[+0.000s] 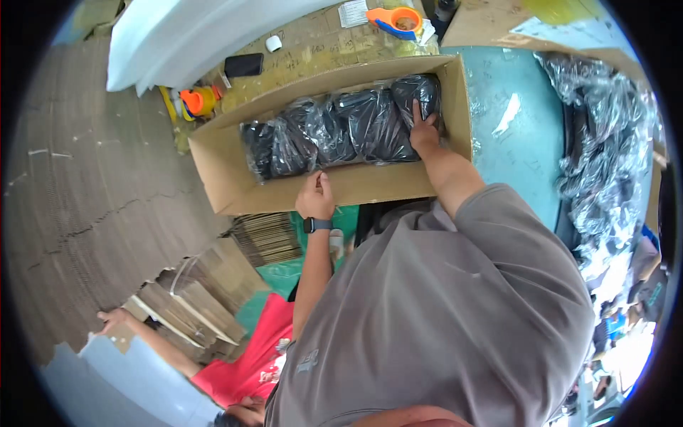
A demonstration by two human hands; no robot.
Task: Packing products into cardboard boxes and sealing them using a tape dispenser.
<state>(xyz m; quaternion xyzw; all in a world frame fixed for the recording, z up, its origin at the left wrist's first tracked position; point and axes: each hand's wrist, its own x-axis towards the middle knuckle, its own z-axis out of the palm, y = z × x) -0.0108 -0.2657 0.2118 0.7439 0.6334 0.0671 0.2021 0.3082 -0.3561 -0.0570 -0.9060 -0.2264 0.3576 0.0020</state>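
Observation:
A long open cardboard box (202,168) lies across the bench in front of me. Inside it, black items in clear plastic bags (307,132) stand side by side in a row. My right hand (425,134) reaches in at the right end, fingers stretched out against the last black bagged item (416,92). At the near wall, left of its middle, is my left hand (316,198). Its fingers are curled over the rim, with the thumb beside them. What exactly the bagged items are cannot be made out.
Behind the box lie a black phone (243,65) and an orange-and-blue tape dispenser (397,23); another orange dispenser (200,101) sits left. More bagged black goods (605,142) lie right on the blue-green surface (512,171). A person in a red shirt (238,356) is at lower left, near cardboard sheets (107,178).

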